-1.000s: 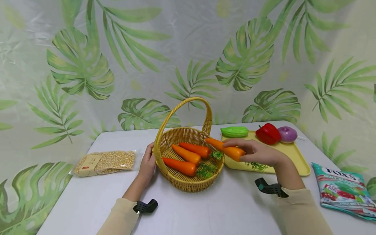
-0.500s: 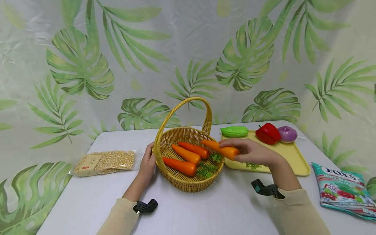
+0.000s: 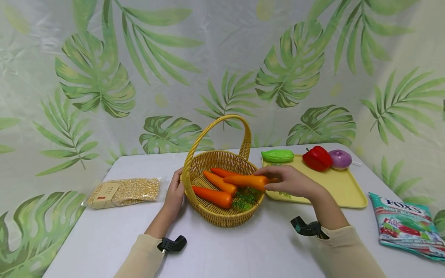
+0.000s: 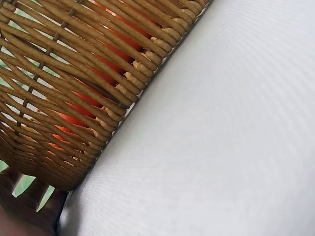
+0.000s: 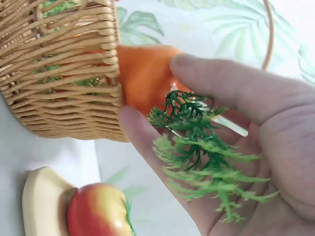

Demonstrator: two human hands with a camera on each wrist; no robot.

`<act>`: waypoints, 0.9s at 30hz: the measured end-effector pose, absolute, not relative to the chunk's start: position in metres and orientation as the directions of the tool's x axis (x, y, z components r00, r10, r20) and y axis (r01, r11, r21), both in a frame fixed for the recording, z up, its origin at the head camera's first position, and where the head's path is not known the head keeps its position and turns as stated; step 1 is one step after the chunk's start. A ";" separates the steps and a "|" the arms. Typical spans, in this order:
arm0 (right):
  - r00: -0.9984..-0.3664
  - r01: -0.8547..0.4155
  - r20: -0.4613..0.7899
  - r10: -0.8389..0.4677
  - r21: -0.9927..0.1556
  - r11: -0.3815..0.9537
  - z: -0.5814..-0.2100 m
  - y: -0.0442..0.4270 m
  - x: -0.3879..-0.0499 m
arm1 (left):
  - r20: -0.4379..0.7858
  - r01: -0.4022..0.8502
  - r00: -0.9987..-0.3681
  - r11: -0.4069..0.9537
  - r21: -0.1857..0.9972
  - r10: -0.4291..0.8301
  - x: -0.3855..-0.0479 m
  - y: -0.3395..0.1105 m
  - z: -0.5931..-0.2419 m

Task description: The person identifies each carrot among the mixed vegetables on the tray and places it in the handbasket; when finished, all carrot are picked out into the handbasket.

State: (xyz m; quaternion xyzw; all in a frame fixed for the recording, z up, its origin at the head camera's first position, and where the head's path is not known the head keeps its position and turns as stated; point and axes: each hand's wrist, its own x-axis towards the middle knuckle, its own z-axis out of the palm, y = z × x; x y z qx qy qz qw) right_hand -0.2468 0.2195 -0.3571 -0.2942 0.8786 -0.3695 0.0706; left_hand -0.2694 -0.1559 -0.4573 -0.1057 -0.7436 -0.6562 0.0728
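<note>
An orange carrot [image 3: 247, 181] is pinched between the thumb and fingers of my right hand [image 3: 292, 180], over the right rim of the yellow wicker basket [image 3: 222, 221]. Its tip points left into the basket; its green leafy top [image 5: 202, 152] hangs against my palm in the right wrist view. Inside the basket lie another orange carrot [image 3: 219, 182] and two redder carrots, one in front [image 3: 213, 197] and one behind [image 3: 222, 172], partly covered by the held carrot. My left hand [image 3: 174, 195] holds the basket's left side by the handle's base, its fingertips partly hidden.
On the right, a yellow tray [image 3: 342, 193] bears a green bumpy gourd [image 3: 277, 155], red bell pepper [image 3: 317, 158] and purple onion [image 3: 340, 159]. A red-yellow round fruit [image 5: 98, 210] shows in the right wrist view. Outer bags: corn kernels [image 3: 139, 190], FOX'S candy [image 3: 406, 226].
My right hand has moved left with the carrot, bringing it from the basket's right rim farther over the inside and turning it more level. My left hand and the basket have stayed put.
</note>
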 end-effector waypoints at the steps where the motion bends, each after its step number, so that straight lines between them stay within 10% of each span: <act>1: -0.823 -0.465 0.101 -0.559 -0.684 0.562 -0.358 0.217 -0.247 | 0.247 0.253 -0.967 0.115 0.961 0.063 -0.270 -0.156 -0.457; 27: -0.795 -0.589 0.181 -0.580 -0.464 0.662 -0.381 0.181 -0.246 | 0.235 0.240 -0.970 0.125 0.963 0.059 -0.273 -0.158 -0.461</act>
